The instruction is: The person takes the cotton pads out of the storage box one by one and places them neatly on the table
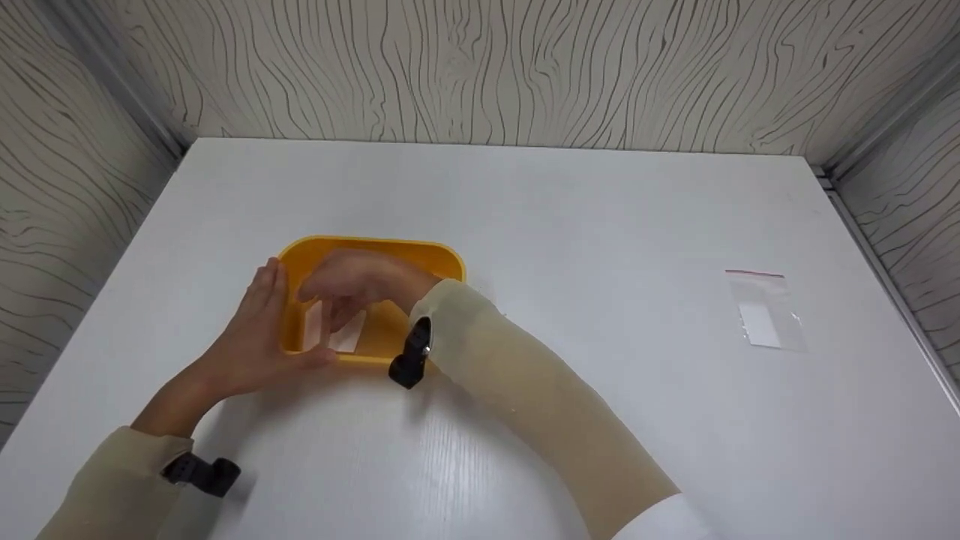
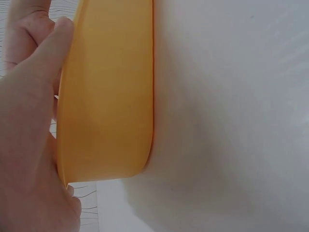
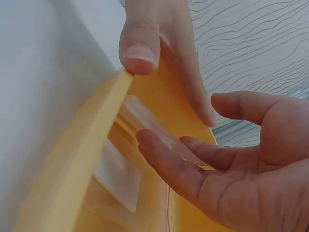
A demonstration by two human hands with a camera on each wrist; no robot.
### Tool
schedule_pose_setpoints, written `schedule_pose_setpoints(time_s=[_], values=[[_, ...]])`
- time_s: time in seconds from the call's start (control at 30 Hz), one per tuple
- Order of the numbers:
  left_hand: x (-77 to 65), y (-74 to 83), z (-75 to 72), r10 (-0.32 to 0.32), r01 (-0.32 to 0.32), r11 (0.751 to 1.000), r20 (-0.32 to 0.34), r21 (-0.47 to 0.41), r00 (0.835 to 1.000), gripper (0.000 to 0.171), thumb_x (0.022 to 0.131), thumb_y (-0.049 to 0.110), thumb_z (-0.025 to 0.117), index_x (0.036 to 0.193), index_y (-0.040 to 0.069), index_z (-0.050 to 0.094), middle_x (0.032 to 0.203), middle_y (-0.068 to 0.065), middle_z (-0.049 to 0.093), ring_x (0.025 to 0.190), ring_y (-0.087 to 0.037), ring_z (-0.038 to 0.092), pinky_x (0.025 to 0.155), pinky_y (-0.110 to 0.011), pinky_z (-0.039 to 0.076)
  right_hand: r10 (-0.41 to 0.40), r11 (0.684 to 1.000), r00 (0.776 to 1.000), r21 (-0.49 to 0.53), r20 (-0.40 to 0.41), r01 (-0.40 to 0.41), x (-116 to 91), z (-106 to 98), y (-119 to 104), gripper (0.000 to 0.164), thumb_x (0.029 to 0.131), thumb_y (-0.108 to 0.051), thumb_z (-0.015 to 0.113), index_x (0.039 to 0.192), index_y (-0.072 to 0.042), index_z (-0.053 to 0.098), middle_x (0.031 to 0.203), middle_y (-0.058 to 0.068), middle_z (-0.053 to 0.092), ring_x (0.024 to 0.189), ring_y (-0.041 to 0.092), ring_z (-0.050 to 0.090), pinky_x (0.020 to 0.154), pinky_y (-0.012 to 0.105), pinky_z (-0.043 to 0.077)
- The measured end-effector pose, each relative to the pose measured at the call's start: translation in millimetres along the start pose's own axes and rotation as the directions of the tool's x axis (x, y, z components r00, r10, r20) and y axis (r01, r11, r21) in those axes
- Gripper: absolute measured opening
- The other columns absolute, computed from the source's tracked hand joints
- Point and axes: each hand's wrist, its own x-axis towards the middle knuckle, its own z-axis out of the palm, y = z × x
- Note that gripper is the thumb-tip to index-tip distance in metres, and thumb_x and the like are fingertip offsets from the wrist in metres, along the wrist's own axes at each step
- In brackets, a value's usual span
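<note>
A yellow plastic bin [image 1: 412, 360] stands on the table, left of the middle. My left hand [image 1: 259, 337] grips its left end, with the thumb over the near rim and the fingers along the left side. Reaching down into the bin is my right hand [image 1: 360, 281]. In the right wrist view its thumb stands apart from the loosely bent fingers [image 3: 178, 174], which overlap a clear plastic bag [image 3: 149, 123] by the bin's end wall. A white card [image 3: 118, 176] lies lower in the bin, near a red bag seam.
Far to the right on the white table [image 1: 600, 247] lies a clear zip bag [image 1: 759, 322] with a red seal line and a white card inside. Wood-patterned panels [image 1: 480, 71] enclose the table at the back and sides.
</note>
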Motion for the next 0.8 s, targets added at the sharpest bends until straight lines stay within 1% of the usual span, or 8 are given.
schedule_pose_setpoints(time_s=[0.07,0.17,0.3,0.4,0.53,0.63,0.7,0.8], values=[[-0.6,0.3,-0.3,0.001,-0.001,1.0,0.001,-0.004,1.0,0.133,0.083,0.06,0.076,0.157,-0.004,-0.014,0.167,-0.019,-0.02,0.153,-0.044,-0.014,0.117,-0.071,0.009,-0.005,1.0,1.0,-0.01,-0.003,0.005,-0.8,1.5,-1.0,0.034,0.105,-0.024,0.058,0.131,-0.003,0.062,0.109,0.01,0.07,0.087,0.026,0.073,0.08,0.03,0.061],[-1.0,0.7,-0.6,0.001,-0.001,1.0,0.003,-0.006,1.0,0.132,0.083,0.059,0.076,0.157,-0.004,-0.014,0.167,-0.018,-0.02,0.153,-0.043,-0.014,0.117,-0.071,0.008,-0.016,1.0,1.0,-0.025,-0.021,0.015,-1.6,3.0,-1.2,0.032,0.105,-0.024,0.057,0.128,-0.004,0.064,0.1,0.01,0.068,0.083,0.024,0.071,0.078,0.029,0.061],[-1.3,0.9,-0.8,0.003,-0.003,1.0,0.008,0.001,1.0,0.131,0.084,0.06,0.075,0.157,-0.004,-0.014,0.166,-0.019,-0.021,0.153,-0.043,-0.016,0.118,-0.07,0.006,-0.043,0.999,0.998,-0.017,-0.047,0.042,-1.6,3.4,-0.2,0.03,0.105,-0.022,0.057,0.122,0.0,0.068,0.091,0.012,0.066,0.077,0.026,0.068,0.077,0.03,0.061],[-1.1,0.8,-0.7,0.005,-0.005,1.0,0.01,0.004,1.0,0.131,0.085,0.06,0.074,0.157,-0.005,-0.014,0.166,-0.019,-0.022,0.152,-0.043,-0.016,0.118,-0.07,0.005,-0.052,0.999,0.997,-0.012,-0.06,0.052,-1.3,3.0,0.3,0.029,0.104,-0.02,0.058,0.12,0.001,0.069,0.088,0.012,0.065,0.076,0.026,0.068,0.078,0.032,0.061],[-0.8,0.9,-0.3,0.011,-0.011,1.0,0.002,0.007,1.0,0.131,0.084,0.059,0.075,0.157,-0.005,-0.013,0.166,-0.02,-0.021,0.153,-0.044,-0.015,0.118,-0.07,0.007,-0.037,0.999,0.997,-0.021,-0.062,0.036,-1.2,3.0,0.7,0.03,0.104,-0.024,0.06,0.124,-0.002,0.068,0.084,0.01,0.063,0.076,0.024,0.065,0.078,0.031,0.06],[-0.7,1.3,-0.3,0.016,-0.016,1.0,0.001,0.008,1.0,0.132,0.084,0.059,0.076,0.157,-0.005,-0.013,0.166,-0.02,-0.02,0.153,-0.045,-0.014,0.118,-0.07,0.008,-0.028,0.999,0.998,-0.026,-0.064,0.026,-1.3,2.9,0.5,0.031,0.104,-0.025,0.061,0.128,-0.006,0.066,0.081,0.012,0.066,0.078,0.023,0.066,0.078,0.029,0.06],[-0.6,1.5,-0.4,0.015,-0.015,1.0,0.003,0.007,1.0,0.132,0.084,0.06,0.076,0.157,-0.005,-0.013,0.166,-0.02,-0.021,0.153,-0.045,-0.013,0.118,-0.07,0.009,-0.026,0.999,0.997,-0.029,-0.071,0.024,-1.7,2.6,0.2,0.03,0.103,-0.025,0.061,0.127,-0.008,0.067,0.078,0.013,0.067,0.076,0.023,0.065,0.077,0.028,0.06],[-0.5,1.2,-0.5,0.012,-0.012,1.0,0.003,0.004,1.0,0.133,0.084,0.06,0.076,0.157,-0.004,-0.014,0.166,-0.019,-0.021,0.153,-0.045,-0.012,0.117,-0.07,0.01,-0.033,0.999,0.996,-0.037,-0.081,0.03,-1.5,1.9,-0.2,0.025,0.103,-0.024,0.062,0.119,-0.007,0.071,0.071,0.013,0.064,0.067,0.023,0.062,0.073,0.028,0.059]])
